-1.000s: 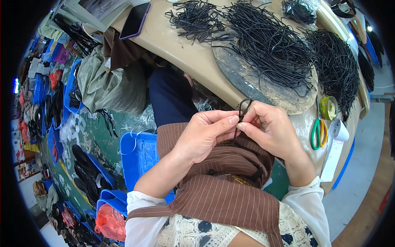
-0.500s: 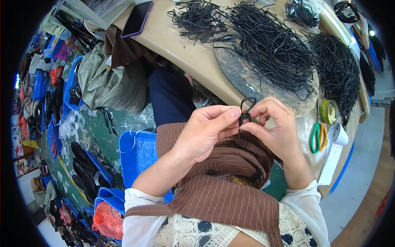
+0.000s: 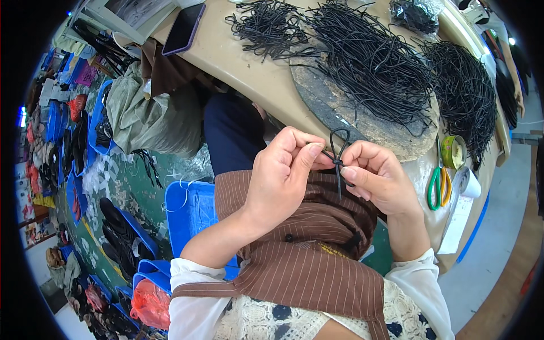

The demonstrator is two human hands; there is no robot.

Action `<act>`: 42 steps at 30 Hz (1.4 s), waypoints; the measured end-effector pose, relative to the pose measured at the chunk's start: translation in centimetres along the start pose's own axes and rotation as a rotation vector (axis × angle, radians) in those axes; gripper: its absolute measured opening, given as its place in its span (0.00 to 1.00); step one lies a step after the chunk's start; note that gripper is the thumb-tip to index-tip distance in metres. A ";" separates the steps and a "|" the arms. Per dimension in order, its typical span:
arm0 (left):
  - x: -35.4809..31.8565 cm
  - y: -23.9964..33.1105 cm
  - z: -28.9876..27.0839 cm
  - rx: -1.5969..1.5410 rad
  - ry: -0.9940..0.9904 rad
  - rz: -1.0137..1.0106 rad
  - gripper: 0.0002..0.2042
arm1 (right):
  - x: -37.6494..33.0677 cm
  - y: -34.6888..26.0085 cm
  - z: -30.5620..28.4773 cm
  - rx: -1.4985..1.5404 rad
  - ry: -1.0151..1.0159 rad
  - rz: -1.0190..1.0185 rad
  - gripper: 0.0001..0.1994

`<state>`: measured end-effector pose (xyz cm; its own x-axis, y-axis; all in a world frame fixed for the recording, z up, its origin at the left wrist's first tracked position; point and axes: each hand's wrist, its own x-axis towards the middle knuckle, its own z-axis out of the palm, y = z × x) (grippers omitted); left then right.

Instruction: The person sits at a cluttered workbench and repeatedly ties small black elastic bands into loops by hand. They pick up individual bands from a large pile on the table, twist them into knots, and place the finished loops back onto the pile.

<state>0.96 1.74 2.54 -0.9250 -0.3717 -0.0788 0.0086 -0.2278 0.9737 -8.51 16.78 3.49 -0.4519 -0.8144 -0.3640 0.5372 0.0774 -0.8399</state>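
A thin black cord (image 3: 338,161) is knotted, with a loop standing above the knot and a tail hanging below it. My left hand (image 3: 283,175) pinches one end of the cord between thumb and forefinger, left of the knot. Beside the knot, my right hand (image 3: 375,177) grips the cord with thumb and fingers. Both hands are over the brown striped apron (image 3: 306,272) on my lap, just in front of the table edge. Beyond them, a large tangled pile of black cords (image 3: 374,68) lies over a worn round board (image 3: 334,107).
More black cords (image 3: 462,90) lie at the right and in a smaller heap (image 3: 266,28). Scissors (image 3: 435,188) with green and yellow handles, a green tape roll (image 3: 453,152) and a white roll (image 3: 468,184) are at the right. A phone (image 3: 184,28) lies at the far left; a blue bin (image 3: 187,218) stands below.
My left hand has drawn back to the left, pulling a cord end out from the knot. The loop now stands taller and the tail shows below. My right hand stays near the knot.
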 end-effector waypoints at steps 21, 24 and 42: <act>3.1 1.5 -2.2 -0.147 -0.795 -0.525 0.11 | 1.1 -6.4 -0.3 -0.926 -0.310 -0.200 0.06; 2.8 2.2 -1.8 -0.206 -0.673 -0.633 0.09 | 0.5 -5.5 -0.2 -0.651 -0.181 -0.159 0.06; 2.9 1.7 -1.6 -0.460 -0.437 -0.745 0.06 | -0.9 0.8 0.9 -0.019 0.208 -0.328 0.05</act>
<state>-1.13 -1.21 3.65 -0.8118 0.3552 -0.4635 -0.5739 -0.6321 0.5207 -7.06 17.07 3.52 -0.7335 -0.6637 -0.1468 0.3275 -0.1558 -0.9319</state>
